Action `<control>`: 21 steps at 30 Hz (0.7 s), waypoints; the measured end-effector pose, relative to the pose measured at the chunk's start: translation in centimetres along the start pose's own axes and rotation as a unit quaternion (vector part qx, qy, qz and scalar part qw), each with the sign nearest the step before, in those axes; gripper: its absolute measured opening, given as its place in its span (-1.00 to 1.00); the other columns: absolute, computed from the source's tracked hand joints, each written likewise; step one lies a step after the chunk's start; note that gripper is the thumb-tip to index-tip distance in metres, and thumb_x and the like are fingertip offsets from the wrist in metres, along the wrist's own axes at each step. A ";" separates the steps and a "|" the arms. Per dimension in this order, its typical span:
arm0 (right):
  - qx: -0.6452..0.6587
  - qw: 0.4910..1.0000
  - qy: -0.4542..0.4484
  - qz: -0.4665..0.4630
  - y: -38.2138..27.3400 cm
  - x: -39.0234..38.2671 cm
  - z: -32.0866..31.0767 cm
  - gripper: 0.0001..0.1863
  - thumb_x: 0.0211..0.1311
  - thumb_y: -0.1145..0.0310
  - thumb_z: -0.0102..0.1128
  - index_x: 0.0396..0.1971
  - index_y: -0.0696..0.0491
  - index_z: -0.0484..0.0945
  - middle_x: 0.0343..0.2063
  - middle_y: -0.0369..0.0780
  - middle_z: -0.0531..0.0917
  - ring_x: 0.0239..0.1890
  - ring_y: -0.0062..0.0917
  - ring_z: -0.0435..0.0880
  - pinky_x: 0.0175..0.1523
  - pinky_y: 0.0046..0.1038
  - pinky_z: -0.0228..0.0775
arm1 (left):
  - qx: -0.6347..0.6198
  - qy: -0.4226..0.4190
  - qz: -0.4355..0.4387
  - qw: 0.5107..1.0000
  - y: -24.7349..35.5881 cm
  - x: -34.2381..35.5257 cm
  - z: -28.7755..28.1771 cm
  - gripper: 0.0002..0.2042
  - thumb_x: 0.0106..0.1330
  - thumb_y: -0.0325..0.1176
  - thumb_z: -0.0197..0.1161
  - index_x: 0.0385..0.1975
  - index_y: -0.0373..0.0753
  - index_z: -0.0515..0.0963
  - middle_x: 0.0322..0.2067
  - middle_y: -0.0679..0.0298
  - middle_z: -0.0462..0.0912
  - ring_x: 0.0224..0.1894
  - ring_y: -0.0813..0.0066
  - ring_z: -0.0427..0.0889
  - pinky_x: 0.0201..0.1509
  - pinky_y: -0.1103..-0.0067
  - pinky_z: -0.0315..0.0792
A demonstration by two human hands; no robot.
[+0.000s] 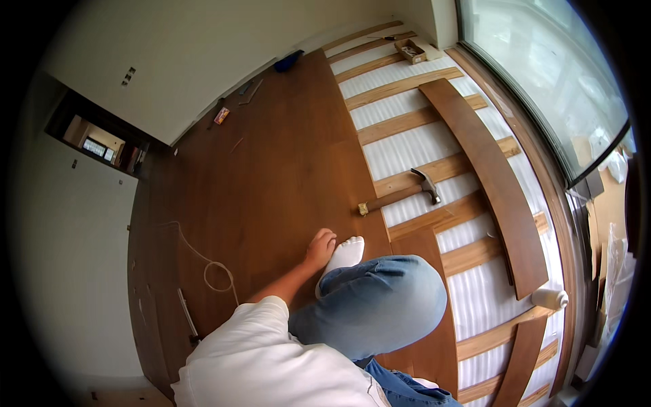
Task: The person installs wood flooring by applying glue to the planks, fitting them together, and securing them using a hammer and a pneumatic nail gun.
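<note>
My left hand (pixel 320 249) is down by the brown wood floor (pixel 271 169), just left of my socked foot (pixel 348 252). Its fingers are loosely bent and apart, with nothing visible in them; the palm is hidden. My right hand does not show. Ahead and to the right, a claw hammer (pixel 393 198) lies with its handle end on the laid boards and its metal head over the strips. Farther right, a long loose floorboard (pixel 485 183) rests slantwise across the wooden battens (pixel 413 122), which run over white foam sheeting (pixel 407 146).
A white bottle (pixel 549 299) lies near the loose board's near end, by another board (pixel 522 366). A small open box (pixel 411 51) sits at the far right. A thin cord (pixel 218 271) loops on the left. A glass door (pixel 549 74) borders the right side.
</note>
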State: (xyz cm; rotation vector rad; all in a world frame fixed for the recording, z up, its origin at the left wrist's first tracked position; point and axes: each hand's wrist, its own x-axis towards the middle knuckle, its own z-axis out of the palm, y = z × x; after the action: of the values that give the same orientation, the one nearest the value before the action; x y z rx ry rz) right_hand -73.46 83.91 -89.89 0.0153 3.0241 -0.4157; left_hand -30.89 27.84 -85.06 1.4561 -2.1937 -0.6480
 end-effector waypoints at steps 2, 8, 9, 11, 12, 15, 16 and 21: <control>0.001 0.999 -0.033 -0.019 -1.8 1.4 -0.4 -0.58 0.47 0.27 0.18 0.16 0.20 0.43 -0.39 -0.11 0.62 -0.45 -0.38 0.61 -0.34 -0.34 0.46 | 0.013 0.040 -0.041 0.998 -4.3 -1.3 0.1 -0.79 0.34 -0.43 0.25 -0.05 -0.26 0.61 0.07 0.10 0.55 0.09 0.06 0.59 0.16 0.31 0.51; 0.012 0.988 -0.136 -0.066 -7.1 7.5 -4.1 -0.64 0.48 0.28 0.16 0.12 0.19 0.46 -0.45 -0.16 0.60 -0.50 -0.45 0.58 -0.39 -0.39 0.42 | 0.180 0.097 -0.162 0.965 -12.5 -1.0 -3.1 -0.62 0.36 -0.38 0.25 0.17 -0.23 0.53 0.30 0.10 0.42 0.27 0.01 0.45 0.33 0.20 0.40; 0.016 0.985 -0.153 -0.080 -8.4 9.1 -5.2 -0.65 0.49 0.29 0.16 0.11 0.19 0.47 -0.46 -0.17 0.59 -0.50 -0.46 0.57 -0.40 -0.39 0.42 | 0.199 0.108 -0.176 0.958 -13.9 -0.8 -4.0 -0.60 0.37 -0.38 0.25 0.20 -0.24 0.51 0.32 0.08 0.41 0.28 -0.01 0.44 0.34 0.21 0.39; 0.029 0.975 -0.192 -0.110 -11.7 12.1 -7.3 -0.66 0.49 0.29 0.15 0.10 0.19 0.48 -0.47 -0.18 0.58 -0.52 -0.48 0.56 -0.42 -0.41 0.41 | 0.216 0.105 -0.205 0.949 -17.2 -0.1 -5.8 -0.57 0.38 -0.35 0.23 0.24 -0.25 0.48 0.35 0.06 0.38 0.30 -0.03 0.42 0.37 0.20 0.37; 0.036 0.968 -0.210 -0.129 -13.7 13.6 -8.3 -0.67 0.49 0.29 0.15 0.09 0.19 0.48 -0.48 -0.19 0.58 -0.53 -0.49 0.55 -0.43 -0.42 0.40 | 0.224 0.104 -0.218 0.944 -18.9 0.4 -6.7 -0.56 0.39 -0.33 0.23 0.26 -0.25 0.46 0.37 0.05 0.37 0.31 -0.04 0.41 0.38 0.20 0.35; 0.063 0.937 -0.263 -0.220 -22.1 18.1 -10.1 -0.70 0.50 0.30 0.13 0.07 0.18 0.50 -0.51 -0.21 0.57 -0.55 -0.52 0.54 -0.45 -0.44 0.39 | 0.239 0.121 -0.248 0.931 -23.7 3.1 -9.7 -0.55 0.42 -0.29 0.20 0.28 -0.24 0.45 0.38 0.05 0.36 0.31 -0.05 0.41 0.40 0.19 0.34; 0.067 0.920 -0.291 -0.255 -25.8 20.1 -8.9 -0.70 0.50 0.31 0.13 0.06 0.18 0.50 -0.52 -0.22 0.57 -0.56 -0.54 0.53 -0.46 -0.44 0.38 | 0.252 0.129 -0.264 0.922 -25.6 3.3 -11.6 -0.55 0.43 -0.28 0.19 0.29 -0.24 0.45 0.39 0.05 0.35 0.32 -0.06 0.40 0.40 0.19 0.33; -0.018 0.825 -0.230 -0.516 -53.7 13.2 -4.0 -0.78 0.42 0.45 0.02 -0.02 0.11 0.55 -0.58 -0.27 0.46 -0.59 -0.54 0.44 -0.48 -0.38 0.32 | 0.275 0.167 -0.299 0.898 -34.4 11.6 -14.5 -0.54 0.49 -0.22 0.13 0.31 -0.27 0.43 0.41 0.02 0.33 0.37 -0.08 0.35 0.45 0.19 0.29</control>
State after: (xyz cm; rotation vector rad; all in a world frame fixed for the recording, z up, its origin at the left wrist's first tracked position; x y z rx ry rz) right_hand -88.11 33.26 -72.75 -1.5090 2.2757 -0.3339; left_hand -1.48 3.29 -92.83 2.3679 -1.7086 0.0927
